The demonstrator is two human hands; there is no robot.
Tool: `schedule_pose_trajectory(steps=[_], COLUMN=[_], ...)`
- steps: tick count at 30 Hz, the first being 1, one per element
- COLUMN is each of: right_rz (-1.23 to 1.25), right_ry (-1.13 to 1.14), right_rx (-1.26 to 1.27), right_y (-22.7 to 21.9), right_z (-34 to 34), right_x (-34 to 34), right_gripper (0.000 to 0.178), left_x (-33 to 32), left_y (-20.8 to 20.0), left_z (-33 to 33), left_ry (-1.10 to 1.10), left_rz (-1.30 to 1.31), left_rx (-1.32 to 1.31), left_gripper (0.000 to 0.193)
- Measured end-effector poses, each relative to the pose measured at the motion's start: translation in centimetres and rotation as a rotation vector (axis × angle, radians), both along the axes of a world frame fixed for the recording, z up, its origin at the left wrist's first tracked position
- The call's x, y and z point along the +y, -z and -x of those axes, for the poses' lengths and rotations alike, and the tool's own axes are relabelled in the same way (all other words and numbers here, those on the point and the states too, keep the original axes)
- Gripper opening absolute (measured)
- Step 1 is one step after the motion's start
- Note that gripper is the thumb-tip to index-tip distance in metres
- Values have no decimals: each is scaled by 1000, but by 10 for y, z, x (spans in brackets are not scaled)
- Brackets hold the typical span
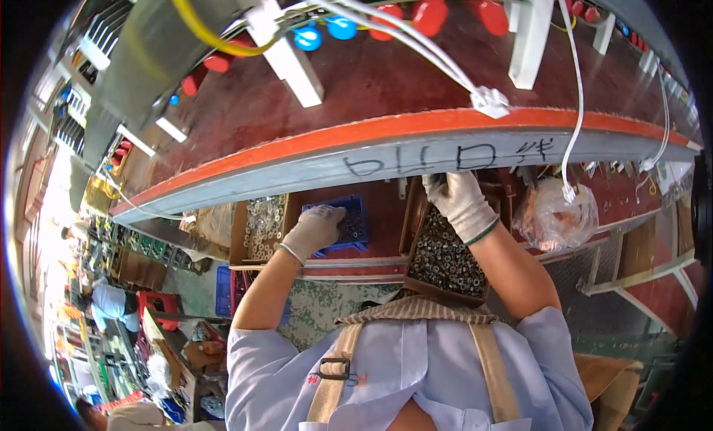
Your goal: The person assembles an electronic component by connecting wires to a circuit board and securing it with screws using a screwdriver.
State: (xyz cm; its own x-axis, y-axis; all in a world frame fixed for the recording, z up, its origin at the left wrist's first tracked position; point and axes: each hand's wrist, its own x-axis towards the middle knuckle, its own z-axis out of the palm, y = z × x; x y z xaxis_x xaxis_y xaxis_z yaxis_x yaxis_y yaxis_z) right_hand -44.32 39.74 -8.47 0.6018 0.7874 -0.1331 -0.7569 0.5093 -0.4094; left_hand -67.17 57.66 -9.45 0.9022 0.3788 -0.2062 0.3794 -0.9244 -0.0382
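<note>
A wide workshop spreads out around me, with a green, worn floor (319,308) below and a person in a light blue top (111,306) off in the left background. Across the far side runs a dark red shelf (394,96) with an orange edge and a grey beam (297,180), and white cables (438,56) hang over it. On the near side of that beam I have the red bench (384,208), carrying a row of containers. My left hand (316,230), in a pale knitted glove, reaches over the left part of the blue bin (347,246), its fingers bent toward the small dark parts (356,224) inside; I cannot tell whether they pinch anything. Just left of that bin stands a brown box (238,238) of ring-shaped metal pieces (261,229). My right hand (462,204), gloved the same way, is at the far end of a long brown tray (445,291), fingers curled in close to the beam; their tips are partly hidden, so I cannot tell what, if anything, they hold. Small nut-like metal pieces (448,260) fill the tray on the near side of that hand. Right of the tray lies a clear plastic bag (568,217) with something orange-brown showing through.
</note>
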Motion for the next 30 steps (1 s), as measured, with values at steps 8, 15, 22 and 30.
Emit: schedule_pose_trajectory(steps=[8,15,22,30], right_rz=[77,69,68,74], right_ry=[41,25,38,32], right_rx=[152,72,97,81], right_y=[-15,-18,-17,-17], right_z=[4,10,7,6], right_x=[1,-4,-3,-4], right_gripper=[2,6,7,7], left_x=[16,10,3,11], left_y=[16,5,-11,-7], left_z=[-2,-2,-1,-1], left_ry=[49,29,39,-13], left_rz=[0,20,39,85], left_rx=[-21,100,58,129], left_gripper=[32,34,34,29])
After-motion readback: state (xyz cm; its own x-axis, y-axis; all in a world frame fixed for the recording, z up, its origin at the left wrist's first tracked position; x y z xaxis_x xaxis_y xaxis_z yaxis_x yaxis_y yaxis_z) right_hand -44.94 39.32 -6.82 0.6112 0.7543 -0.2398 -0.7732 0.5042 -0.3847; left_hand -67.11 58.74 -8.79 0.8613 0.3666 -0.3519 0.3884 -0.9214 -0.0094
